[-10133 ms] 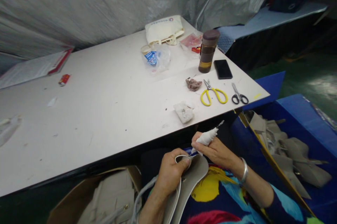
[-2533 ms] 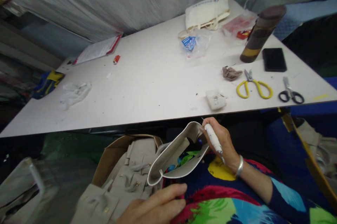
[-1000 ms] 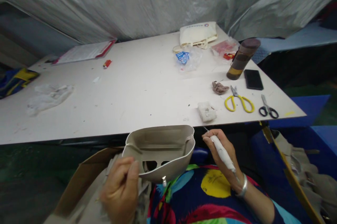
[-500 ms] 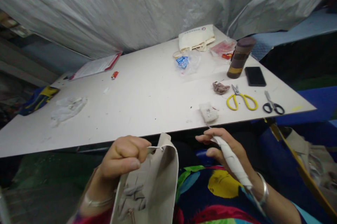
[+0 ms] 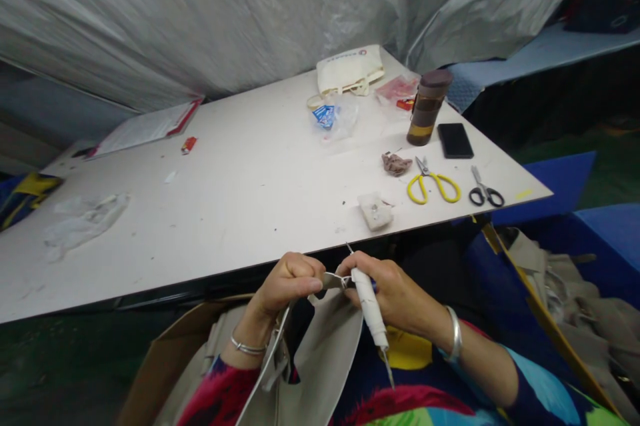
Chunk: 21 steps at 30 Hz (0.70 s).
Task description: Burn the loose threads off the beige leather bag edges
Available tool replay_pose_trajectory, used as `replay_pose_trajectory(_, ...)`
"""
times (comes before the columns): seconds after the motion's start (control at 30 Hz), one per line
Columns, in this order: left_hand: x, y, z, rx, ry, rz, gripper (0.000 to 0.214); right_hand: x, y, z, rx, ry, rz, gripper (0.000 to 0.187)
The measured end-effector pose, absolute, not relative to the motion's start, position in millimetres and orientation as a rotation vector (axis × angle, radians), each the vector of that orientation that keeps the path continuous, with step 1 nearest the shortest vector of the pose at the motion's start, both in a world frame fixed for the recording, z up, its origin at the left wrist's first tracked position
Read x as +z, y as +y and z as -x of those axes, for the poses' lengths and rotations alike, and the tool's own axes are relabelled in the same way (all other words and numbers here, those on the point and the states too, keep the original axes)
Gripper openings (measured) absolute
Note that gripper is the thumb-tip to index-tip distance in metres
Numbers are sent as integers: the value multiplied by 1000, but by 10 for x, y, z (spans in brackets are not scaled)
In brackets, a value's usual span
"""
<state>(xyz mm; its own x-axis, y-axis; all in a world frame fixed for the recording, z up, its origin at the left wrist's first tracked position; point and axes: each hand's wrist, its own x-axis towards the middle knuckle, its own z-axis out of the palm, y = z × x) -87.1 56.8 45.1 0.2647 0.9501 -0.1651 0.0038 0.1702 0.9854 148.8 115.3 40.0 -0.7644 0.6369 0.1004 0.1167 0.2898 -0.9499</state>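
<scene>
Below the table's front edge, over my lap, I hold a beige leather bag piece (image 5: 325, 353). My left hand (image 5: 290, 283) is closed, pinching its top edge. My right hand (image 5: 395, 293) is closed round a white tape-wrapped tool (image 5: 369, 309) with a thin metal tip, and its fingers also touch the same edge. The two hands meet at the bag's rim. The bag hangs down between my arms.
The white table (image 5: 240, 193) carries a small white pad (image 5: 375, 211), yellow scissors (image 5: 433, 184), black scissors (image 5: 485, 191), a phone (image 5: 455, 140), a brown bottle (image 5: 425, 108) and a cloth bag (image 5: 350, 69). A cardboard box (image 5: 165, 359) of beige pieces stands at lower left; more pieces (image 5: 565, 279) lie at right.
My left hand has lifted a beige bag from the box and brought its edge to my right hand. The hands, apart half a second ago, now touch at the rim.
</scene>
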Motion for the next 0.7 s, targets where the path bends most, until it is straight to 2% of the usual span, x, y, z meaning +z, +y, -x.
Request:
replay_pose_trajectory(0.33, 492, 519, 790, 911, 1124, -1198, 64, 276, 1149, -1397, 1342, -2108, 723, 32)
replay_pose_trajectory(0.7, 278, 414, 725, 1045, 1176, -1117, 61, 72, 1095, -1436, 1469, -2019, 749, 10)
